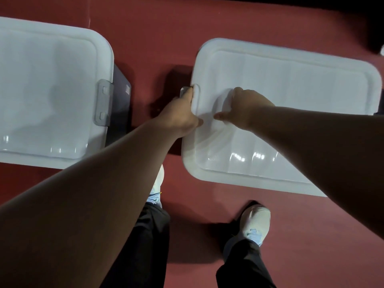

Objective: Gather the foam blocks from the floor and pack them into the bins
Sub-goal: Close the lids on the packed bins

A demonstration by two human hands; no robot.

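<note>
Left bin (52, 90) and right bin (291, 96) — both white-lidded, closed, round-cornered — side by side, apart, on red floor (155, 38)

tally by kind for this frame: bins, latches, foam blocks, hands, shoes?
Lidded bins: 2 (left bin, right bin)
Grey latches in view: 2 (left bin's latch, right bin's latch)
Foam blocks in view: 0
Hands: 2 (left hand, right hand)
Shoes: 2 (left shoe, right shoe)
Total: 8
</note>
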